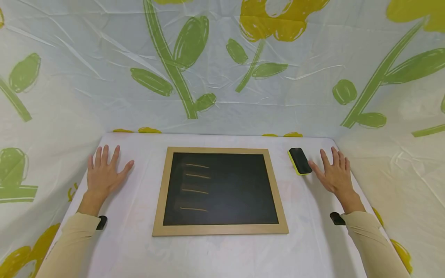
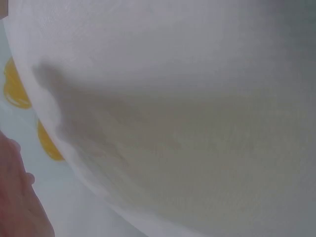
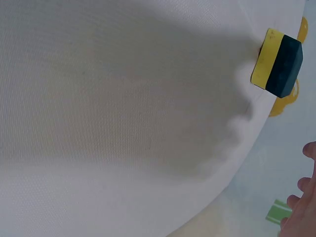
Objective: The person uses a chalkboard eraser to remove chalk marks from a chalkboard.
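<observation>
A small blackboard with a light wooden frame lies flat on the white table, several short orange-brown strokes drawn on its left half. To its right is an eraser, dark on top with a yellow layer beneath; the right wrist view shows the same eraser from the side. My right hand, fingers spread, is just right of the eraser, its thumb near it; whether they touch I cannot tell. My left hand is spread out left of the blackboard, holding nothing.
A white cloth covers the table. Behind it and on both sides hangs a pale sheet printed with green stems and yellow flowers. Dark bands sit at both wrists, by the beige sleeves.
</observation>
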`<state>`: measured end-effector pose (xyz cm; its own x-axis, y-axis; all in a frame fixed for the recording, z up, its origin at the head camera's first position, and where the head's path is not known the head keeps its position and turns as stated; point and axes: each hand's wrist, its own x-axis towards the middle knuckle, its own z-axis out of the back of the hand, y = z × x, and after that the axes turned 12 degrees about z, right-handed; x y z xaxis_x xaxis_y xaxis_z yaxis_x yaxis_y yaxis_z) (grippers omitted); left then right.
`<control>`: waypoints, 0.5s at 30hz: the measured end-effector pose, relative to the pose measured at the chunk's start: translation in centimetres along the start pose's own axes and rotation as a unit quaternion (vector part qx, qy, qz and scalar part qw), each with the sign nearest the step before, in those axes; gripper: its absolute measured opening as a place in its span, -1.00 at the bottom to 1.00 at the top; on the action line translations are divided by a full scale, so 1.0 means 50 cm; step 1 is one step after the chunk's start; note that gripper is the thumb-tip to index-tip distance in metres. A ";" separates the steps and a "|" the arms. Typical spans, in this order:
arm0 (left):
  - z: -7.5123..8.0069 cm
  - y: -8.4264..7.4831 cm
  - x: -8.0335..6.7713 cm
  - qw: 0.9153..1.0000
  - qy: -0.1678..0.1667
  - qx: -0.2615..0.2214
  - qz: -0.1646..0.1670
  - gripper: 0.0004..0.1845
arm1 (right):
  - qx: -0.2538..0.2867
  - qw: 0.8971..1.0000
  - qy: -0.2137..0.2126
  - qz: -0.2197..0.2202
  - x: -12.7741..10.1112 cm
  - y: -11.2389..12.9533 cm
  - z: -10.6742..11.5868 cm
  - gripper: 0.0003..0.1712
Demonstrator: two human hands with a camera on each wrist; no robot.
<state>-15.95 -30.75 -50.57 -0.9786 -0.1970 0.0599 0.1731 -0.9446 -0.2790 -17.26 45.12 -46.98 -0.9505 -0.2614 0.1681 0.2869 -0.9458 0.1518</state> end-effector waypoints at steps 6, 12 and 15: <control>0.001 -0.002 0.000 1.000 0.000 0.002 -0.001 -0.08 | -0.003 1.000 -0.002 0.007 -0.001 -0.003 -0.004 -0.06; 0.002 -0.004 -0.001 1.000 -0.004 0.004 -0.001 -0.09 | -0.005 1.000 -0.004 0.008 0.000 -0.004 -0.006 -0.06; 0.002 -0.004 -0.002 1.000 -0.007 0.006 -0.002 -0.09 | -0.004 1.000 -0.005 0.007 0.001 -0.002 -0.004 -0.07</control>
<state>-15.90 -30.55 -50.42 -0.9778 -0.1959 0.0744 0.1696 -0.9484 -0.2679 -17.36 45.18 -47.20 -0.9450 -0.2731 0.1798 0.2995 -0.9436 0.1409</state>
